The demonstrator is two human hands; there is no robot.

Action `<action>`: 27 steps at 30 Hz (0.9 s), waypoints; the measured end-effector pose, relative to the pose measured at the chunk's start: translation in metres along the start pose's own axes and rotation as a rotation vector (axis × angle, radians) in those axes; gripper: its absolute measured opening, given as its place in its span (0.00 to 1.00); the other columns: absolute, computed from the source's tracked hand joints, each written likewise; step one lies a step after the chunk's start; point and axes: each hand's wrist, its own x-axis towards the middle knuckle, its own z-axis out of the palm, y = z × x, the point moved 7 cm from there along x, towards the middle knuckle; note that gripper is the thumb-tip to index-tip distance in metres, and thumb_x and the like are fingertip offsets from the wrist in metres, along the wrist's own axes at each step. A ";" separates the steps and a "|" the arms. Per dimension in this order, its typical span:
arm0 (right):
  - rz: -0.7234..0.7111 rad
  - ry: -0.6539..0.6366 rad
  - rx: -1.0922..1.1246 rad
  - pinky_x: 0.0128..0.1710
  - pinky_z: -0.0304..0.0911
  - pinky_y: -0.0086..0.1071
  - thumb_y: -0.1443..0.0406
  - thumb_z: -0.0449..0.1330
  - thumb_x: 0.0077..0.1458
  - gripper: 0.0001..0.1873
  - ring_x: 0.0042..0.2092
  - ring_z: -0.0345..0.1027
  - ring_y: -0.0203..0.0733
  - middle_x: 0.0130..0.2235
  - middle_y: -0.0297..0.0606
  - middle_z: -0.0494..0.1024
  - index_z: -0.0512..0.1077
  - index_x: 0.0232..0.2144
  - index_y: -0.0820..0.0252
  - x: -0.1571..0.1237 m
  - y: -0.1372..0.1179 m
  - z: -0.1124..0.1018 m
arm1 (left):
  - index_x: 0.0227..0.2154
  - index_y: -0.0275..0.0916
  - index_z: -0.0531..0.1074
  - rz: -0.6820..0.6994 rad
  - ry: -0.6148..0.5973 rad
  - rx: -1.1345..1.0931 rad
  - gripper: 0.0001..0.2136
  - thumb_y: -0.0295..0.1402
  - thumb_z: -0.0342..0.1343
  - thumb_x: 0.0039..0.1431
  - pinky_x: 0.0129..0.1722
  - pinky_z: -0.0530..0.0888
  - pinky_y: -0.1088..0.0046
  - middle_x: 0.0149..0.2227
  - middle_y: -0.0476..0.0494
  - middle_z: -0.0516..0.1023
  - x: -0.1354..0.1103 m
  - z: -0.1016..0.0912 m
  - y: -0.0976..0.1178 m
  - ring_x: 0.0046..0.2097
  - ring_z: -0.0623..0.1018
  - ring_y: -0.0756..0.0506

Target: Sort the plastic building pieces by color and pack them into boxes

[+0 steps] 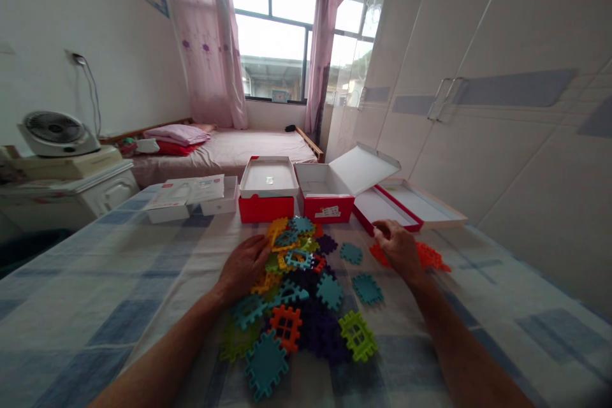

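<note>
My left hand (pixel 246 264) lies against the left side of a heap of plastic interlocking tiles, its outstretched fingers touching yellow tiles (pixel 281 229). Over a group of orange tiles (pixel 433 256) is my right hand (pixel 398 247), fingers bent and slightly apart; I see nothing held between them. The heap mixes several colours, with dark purple tiles (pixel 325 331) underneath. Nearest me are a teal tile (pixel 266 364), an orange window-shaped tile (pixel 285 328) and a green window-shaped tile (pixel 357 335). Two loose teal tiles (pixel 367 289) lie between the heap and my right hand.
Behind the heap stand a red box with a white tray (pixel 268 177) on top and an open red box (pixel 327 209) with its lid raised. A shallow red-edged lid (pixel 387 210) lies right, white boxes (pixel 169 211) left. A checked cloth (pixel 157 268) covers the surface.
</note>
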 end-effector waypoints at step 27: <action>0.169 -0.346 0.442 0.25 0.62 0.28 0.63 0.59 0.42 0.09 0.26 0.68 0.38 0.23 0.36 0.75 0.73 0.27 0.63 0.021 -0.045 0.095 | 0.48 0.39 0.71 0.027 0.017 0.014 0.21 0.41 0.39 0.63 0.60 0.60 0.68 0.52 0.42 0.72 0.001 0.005 -0.004 0.56 0.68 0.45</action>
